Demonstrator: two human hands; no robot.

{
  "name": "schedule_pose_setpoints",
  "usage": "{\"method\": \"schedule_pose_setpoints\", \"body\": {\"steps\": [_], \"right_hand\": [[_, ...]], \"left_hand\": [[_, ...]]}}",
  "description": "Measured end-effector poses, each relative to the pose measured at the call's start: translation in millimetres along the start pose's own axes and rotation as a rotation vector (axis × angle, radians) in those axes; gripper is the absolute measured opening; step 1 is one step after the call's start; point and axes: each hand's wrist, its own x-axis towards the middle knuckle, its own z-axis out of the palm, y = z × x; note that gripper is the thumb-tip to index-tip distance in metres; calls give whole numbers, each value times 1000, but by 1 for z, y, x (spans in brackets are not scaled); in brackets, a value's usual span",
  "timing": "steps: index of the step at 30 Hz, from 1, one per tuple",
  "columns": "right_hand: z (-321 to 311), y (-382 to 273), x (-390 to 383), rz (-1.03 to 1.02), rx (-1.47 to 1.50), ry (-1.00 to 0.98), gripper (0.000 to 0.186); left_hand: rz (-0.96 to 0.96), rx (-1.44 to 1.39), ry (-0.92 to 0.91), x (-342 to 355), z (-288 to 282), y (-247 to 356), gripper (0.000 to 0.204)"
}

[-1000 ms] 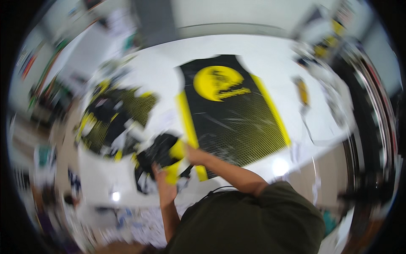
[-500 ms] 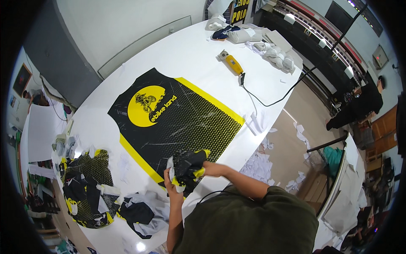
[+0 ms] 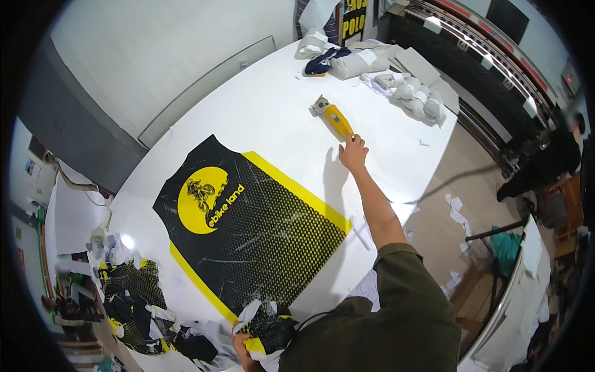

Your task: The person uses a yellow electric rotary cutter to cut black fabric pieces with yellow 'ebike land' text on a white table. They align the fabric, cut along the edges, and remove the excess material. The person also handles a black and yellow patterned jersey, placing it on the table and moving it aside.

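Observation:
Bunched in my left hand (image 3: 240, 348) near the table's front edge is a crumpled black, yellow and white printed fabric piece (image 3: 270, 327). My right hand (image 3: 353, 152) reaches far forward, fingers apart, at the rear end of a yellow handheld electric fabric cutter (image 3: 336, 119); whether it touches the cutter is hard to tell. The cutter's metal head points away from me. Between the two hands lies a flat black jersey panel (image 3: 248, 229) with yellow side strips, a yellow circle and a dot pattern. The fabric in my left hand overlaps its near corner.
More cut black and yellow pieces (image 3: 133, 304) are heaped at the left of the white table (image 3: 285, 105). Rolled white bundles (image 3: 359, 63) sit at the far end. Paper scraps (image 3: 457, 214) litter the floor on the right. Another person (image 3: 545, 161) stands beyond.
My right hand has let go of the fabric bundle and stretched forward to the cutter. My left hand keeps the bundle, now lower and closer to me. The view has shifted.

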Motion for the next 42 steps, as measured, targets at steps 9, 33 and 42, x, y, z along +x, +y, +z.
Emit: {"method": "schedule_pose_setpoints", "body": {"steps": [9, 33, 42], "right_hand": [[72, 2, 116, 55, -31, -138, 75], [241, -104, 405, -385, -309, 138, 75], [100, 20, 89, -672, 40, -212, 55]], "left_hand": [[-298, 245, 120, 16, 113, 1, 39], [-536, 469, 139, 138, 209, 53, 38], [-630, 427, 67, 38, 186, 18, 37]]}}
